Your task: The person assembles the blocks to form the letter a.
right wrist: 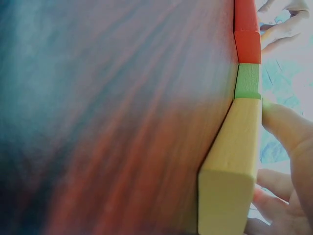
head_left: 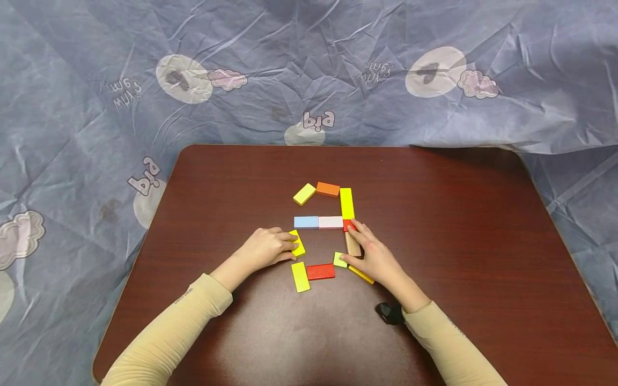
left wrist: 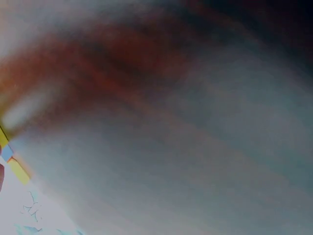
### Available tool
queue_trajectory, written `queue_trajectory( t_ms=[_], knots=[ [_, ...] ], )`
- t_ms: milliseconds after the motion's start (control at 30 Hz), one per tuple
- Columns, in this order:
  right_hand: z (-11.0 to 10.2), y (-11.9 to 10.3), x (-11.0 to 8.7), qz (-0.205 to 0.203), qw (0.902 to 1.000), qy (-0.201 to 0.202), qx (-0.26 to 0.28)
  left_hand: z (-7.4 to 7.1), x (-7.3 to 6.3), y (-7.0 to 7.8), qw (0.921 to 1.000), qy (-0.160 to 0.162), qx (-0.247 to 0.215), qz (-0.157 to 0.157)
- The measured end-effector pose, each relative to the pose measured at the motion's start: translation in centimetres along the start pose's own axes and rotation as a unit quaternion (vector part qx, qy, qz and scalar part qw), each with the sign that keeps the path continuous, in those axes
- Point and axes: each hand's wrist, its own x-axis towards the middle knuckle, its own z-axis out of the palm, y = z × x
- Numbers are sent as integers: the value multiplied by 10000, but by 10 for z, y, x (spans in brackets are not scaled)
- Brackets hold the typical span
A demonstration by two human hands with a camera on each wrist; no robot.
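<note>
We saw two bare hands at work among flat toy blocks on a dark reddish-brown table [head_left: 483,241], and we took the pale pink block [head_left: 330,223] as our landmark.

The left hand [head_left: 267,247] came in low from the left, palm down and knuckles arched, nearer the person than the pale pink block. Its fingers were curved and drawn in, holding a slanted yellow block [head_left: 301,249], which lay left of the landmark and nearer the person. We could not tell how firm that hold was; the left wrist view was mostly blur.

The right hand [head_left: 374,258] reached in from the right of the pale pink block, wrist angled inward, thumb and fingers spread wide apart, gripping nothing. Its fingertips rested on a small red block [head_left: 347,225], which touched the landmark's right end. Its thumb touched a lime-green block [head_left: 339,260], nearer the person than the landmark's right end. Between thumb and fingers lay a bare-wood block [head_left: 353,245].

A light blue block [head_left: 306,222] touched the landmark's left end. Beyond the landmark lay an orange block [head_left: 328,189]; nearer the person lay a long red block [head_left: 321,272]. Both forearms wore cream sleeves [head_left: 169,327], bent inward from either side.
</note>
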Motion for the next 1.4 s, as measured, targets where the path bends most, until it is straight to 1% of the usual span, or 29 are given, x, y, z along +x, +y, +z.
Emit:
queue_trajectory(
  t_ms=[267,533,933,1067,1200,1267,1400],
  knots=[
    [1,0,1,43,10000,8,-34,-4,-1,-2,9998,-80,-112,-133],
    [1,0,2,55,10000,-2,17,-4,0,-2,9996,43,-107,-274],
    [3,0,-1,157,9998,8,81,-1,-2,1,9990,-14,-165,-409],
    [3,0,-1,140,9999,55,52,-2,-2,2,9986,39,-269,-443],
    [3,0,-2,105,9999,87,49,-7,-1,3,9979,101,-417,-478],
    [3,1,-2,101,9999,81,52,-11,-1,4,9975,36,-512,-494],
    [5,1,-2,94,9999,76,45,-21,-1,7,9958,-320,-698,-505]
  ],
)
